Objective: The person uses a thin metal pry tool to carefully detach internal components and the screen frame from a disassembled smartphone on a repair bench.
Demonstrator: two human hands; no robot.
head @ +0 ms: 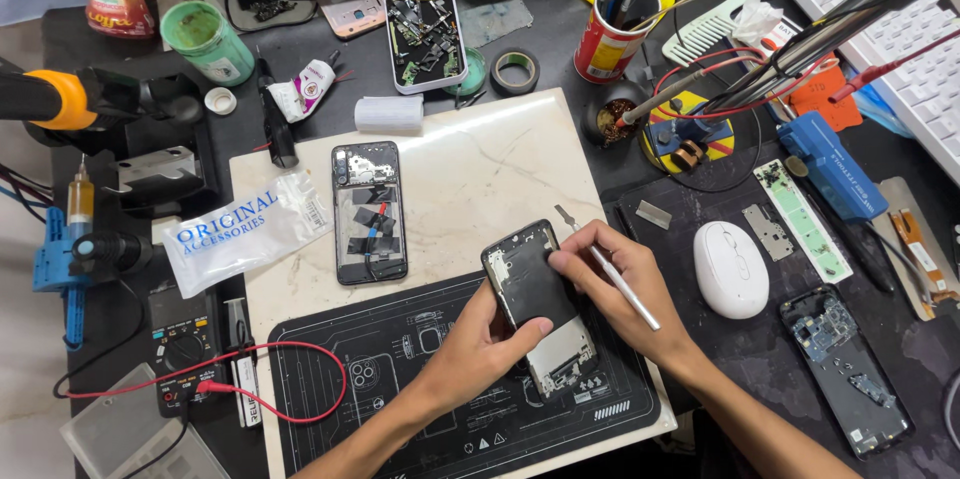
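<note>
My left hand (478, 351) grips the lower part of a black phone frame (528, 284), tilted up over a black repair mat (400, 379). A lighter inner part of that phone (563, 359) shows under the frame. My right hand (620, 284) holds a thin metal pry tool (615, 274) like a pen, fingers resting on the frame's right edge. An opened phone (369, 211) with exposed internals lies flat on the white marble slab (480, 169) to the left.
A printed plastic bag (245, 229), multimeter (185, 349) with red lead, tin of parts (424, 31), tape roll (515, 70), soldering stand (685, 134), white mouse (731, 269), another opened phone (845, 369) and a keyboard (915, 49) crowd the black desk.
</note>
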